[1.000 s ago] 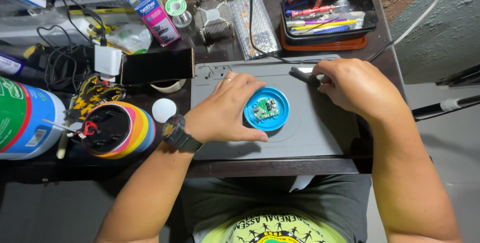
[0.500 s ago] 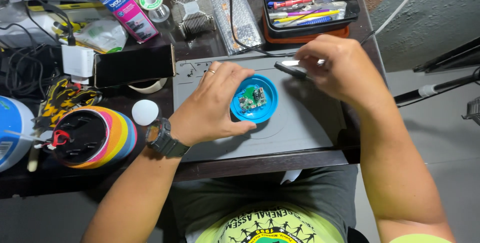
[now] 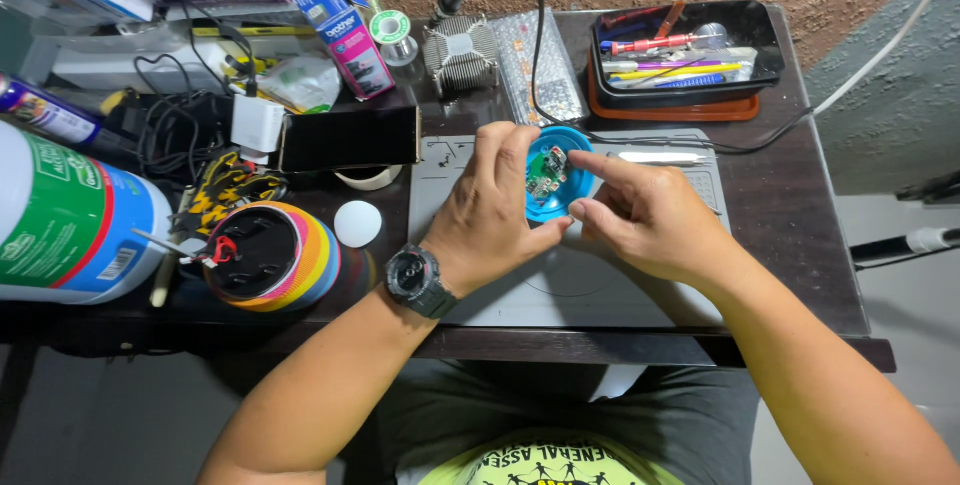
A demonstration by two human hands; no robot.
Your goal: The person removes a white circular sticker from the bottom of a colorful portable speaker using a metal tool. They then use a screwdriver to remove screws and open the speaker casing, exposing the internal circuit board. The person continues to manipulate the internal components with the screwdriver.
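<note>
Head view, looking down on a dark wooden table (image 3: pixel 800 275) with a grey rectangular work mat (image 3: pixel 600 285) at its centre. The left hand (image 3: pixel 495 210), a dark wristwatch (image 3: pixel 418 280) on its wrist, has its grip clamped on a round blue plastic shell (image 3: pixel 553 183) that carries a small green circuit board (image 3: pixel 545 177) inside — fingers over the rim at 12 o'clock, thumb beneath at 6 o'clock. The shell is lifted and tilted above the upper part of the mat. The right hand (image 3: pixel 650 215) meets the shell from 3 o'clock; its grip is loosely apart, the forefinger lying on the rim and the thumb just below it, clamped on nothing visible.

At 3 o'clock of the shell, a slim silver metal tool (image 3: pixel 660 157) lies on the mat. At 1 o'clock, a black rectangular tray (image 3: pixel 765 40) of pens and screwdrivers. At 9 o'clock, a black smartphone (image 3: pixel 348 138) — and lower, a stack of rainbow-coloured round rings (image 3: pixel 325 265) beside a small white disc (image 3: pixel 357 223). At 11 o'clock, a finned metal heat sink (image 3: pixel 460 53).
</note>
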